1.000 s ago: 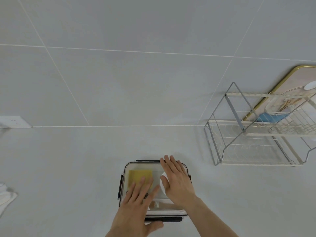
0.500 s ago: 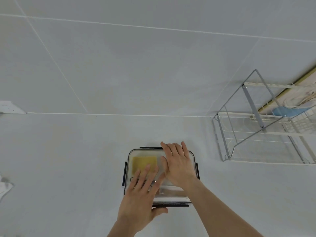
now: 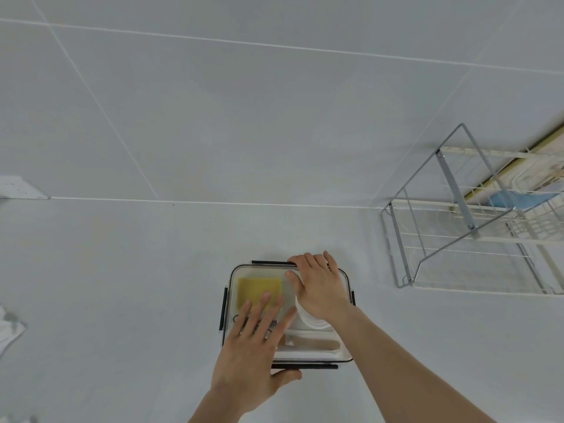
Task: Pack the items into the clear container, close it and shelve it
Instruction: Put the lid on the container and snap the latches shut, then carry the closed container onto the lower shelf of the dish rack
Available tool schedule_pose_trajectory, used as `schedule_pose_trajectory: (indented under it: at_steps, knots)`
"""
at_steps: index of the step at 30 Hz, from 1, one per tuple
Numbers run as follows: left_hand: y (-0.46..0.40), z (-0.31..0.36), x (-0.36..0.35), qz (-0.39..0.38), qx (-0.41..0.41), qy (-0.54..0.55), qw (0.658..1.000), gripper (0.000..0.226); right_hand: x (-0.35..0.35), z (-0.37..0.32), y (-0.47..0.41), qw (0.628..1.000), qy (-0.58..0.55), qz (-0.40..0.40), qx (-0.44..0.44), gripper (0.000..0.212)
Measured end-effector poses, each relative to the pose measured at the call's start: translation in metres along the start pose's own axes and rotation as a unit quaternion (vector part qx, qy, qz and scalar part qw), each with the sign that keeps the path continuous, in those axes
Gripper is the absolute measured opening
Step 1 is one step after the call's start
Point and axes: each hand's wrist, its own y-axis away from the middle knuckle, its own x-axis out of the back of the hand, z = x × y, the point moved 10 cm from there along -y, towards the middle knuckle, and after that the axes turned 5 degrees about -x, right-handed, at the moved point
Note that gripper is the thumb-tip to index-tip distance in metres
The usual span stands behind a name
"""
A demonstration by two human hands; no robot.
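The clear container [image 3: 344,277] sits on the white counter at the lower middle, its transparent lid on top and black latches along the edges. Inside I see a yellow sponge [image 3: 258,289], a round white item [image 3: 311,319] and a long wooden-handled tool [image 3: 317,344]. My left hand [image 3: 254,355] lies flat on the lid's near left part, fingers spread, thumb by the near latch [image 3: 305,366]. My right hand [image 3: 320,285] presses on the lid's far right part, fingertips curled over the far latch [image 3: 268,262].
A two-tier wire rack [image 3: 476,239] stands on the counter to the right, with a blue item [image 3: 515,199] on its upper tier. A tiled wall rises behind. A white cloth [image 3: 9,328] lies at the left edge, and a wall plate [image 3: 18,187] is at the far left.
My right hand has slid farther away across the lid until its fingertips hook over the far latch. My left hand stays flat on the lid. The view has shifted left.
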Motion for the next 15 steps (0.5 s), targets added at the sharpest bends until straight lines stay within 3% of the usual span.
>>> schedule_pose_trajectory:
  at_steps: [2,6,10,13,15]
  knots:
    - [0.006,0.004,0.011,0.02,-0.004,0.024,0.999,0.097,0.013,0.007,0.015,0.999,-0.027,0.028,-0.023,0.053]
    - [0.004,-0.002,0.022,0.095,-0.013,0.103,0.99,0.084,0.028,0.061,0.06,0.963,-0.14,0.139,-0.184,0.065]
    - [0.011,-0.038,0.053,0.209,0.083,0.152,0.962,0.072,0.002,0.099,0.102,0.887,-0.337,0.083,-0.305,0.07]
    - [0.021,-0.076,0.05,0.247,0.231,0.262,0.904,0.075,-0.025,0.106,0.126,0.798,-0.469,0.025,-0.377,0.064]
    - [0.031,-0.097,0.029,0.239,0.325,0.413,0.817,0.085,-0.034,0.103,0.136,0.773,-0.495,0.013,-0.397,0.059]
